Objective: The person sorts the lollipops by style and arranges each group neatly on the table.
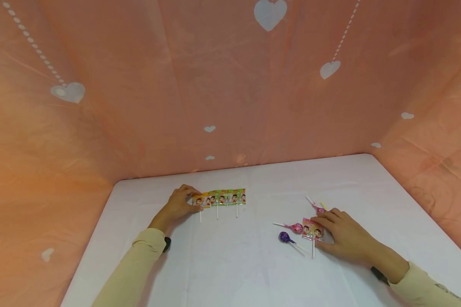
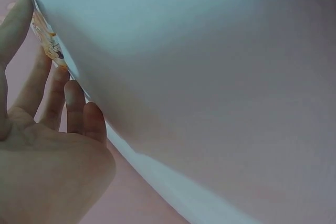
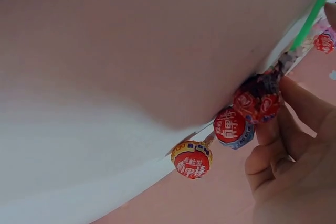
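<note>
At the left, my left hand (image 1: 179,202) holds the left end of an orange flat-wrapped lollipop (image 1: 200,200), thumb and forefinger at its lower and upper edges. Green flat-wrapped lollipops (image 1: 227,197) continue the row to its right, sticks toward me. My right hand (image 1: 343,236) grips a pink flat-wrapped lollipop (image 1: 313,229) by its right side, its white stick pointing toward me. Close by lie a pink ball lollipop (image 1: 296,228), a purple one (image 1: 284,237), and another pink one (image 1: 319,210) partly behind the fingers. In the right wrist view, a dark red ball lollipop (image 3: 257,100) overlaps the fingertips.
Both hands are over a white-covered table (image 1: 230,264). An orange-pink cloth (image 1: 215,85) with white hearts rises behind it and at both sides. The right wrist view also shows a red-and-blue ball lollipop (image 3: 231,128), a red-and-yellow one (image 3: 192,160) and a green stick (image 3: 311,17).
</note>
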Demonstrator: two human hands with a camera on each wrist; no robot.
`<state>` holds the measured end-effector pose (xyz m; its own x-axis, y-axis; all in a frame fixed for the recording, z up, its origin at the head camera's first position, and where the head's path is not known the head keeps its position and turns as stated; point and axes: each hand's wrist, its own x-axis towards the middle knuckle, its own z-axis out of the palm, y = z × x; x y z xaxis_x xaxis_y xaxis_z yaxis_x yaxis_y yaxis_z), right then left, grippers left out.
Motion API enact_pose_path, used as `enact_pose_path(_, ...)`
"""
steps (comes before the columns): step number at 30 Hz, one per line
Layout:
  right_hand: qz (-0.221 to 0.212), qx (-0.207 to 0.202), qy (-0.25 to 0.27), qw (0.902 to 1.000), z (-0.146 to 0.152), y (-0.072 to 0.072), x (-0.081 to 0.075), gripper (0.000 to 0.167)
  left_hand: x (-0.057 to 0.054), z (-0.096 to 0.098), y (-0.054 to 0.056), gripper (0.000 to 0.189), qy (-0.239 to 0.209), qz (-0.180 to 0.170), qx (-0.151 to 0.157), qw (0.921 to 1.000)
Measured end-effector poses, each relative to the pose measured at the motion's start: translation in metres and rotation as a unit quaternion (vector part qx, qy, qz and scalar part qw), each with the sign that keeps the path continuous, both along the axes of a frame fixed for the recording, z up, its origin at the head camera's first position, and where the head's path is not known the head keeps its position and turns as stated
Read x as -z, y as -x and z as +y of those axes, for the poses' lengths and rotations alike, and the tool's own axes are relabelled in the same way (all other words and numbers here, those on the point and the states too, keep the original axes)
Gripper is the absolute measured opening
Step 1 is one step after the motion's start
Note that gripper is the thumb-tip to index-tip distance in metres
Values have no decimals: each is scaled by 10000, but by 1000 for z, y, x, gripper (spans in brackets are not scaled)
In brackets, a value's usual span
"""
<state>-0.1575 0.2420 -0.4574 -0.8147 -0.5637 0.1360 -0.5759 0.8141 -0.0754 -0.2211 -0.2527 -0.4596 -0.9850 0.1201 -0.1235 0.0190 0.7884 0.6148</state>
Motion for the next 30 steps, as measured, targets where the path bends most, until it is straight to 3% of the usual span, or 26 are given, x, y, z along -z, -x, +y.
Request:
enact_pose_path(23,-617,311,184,9974,-3,6,-4,55,-2,2,0,49,39,-46,-26,10000)
enact_pose_path(30,-451,332,301,9980,-4,6,-6,53,-3,2,-2,49,0,-112,-46,9999)
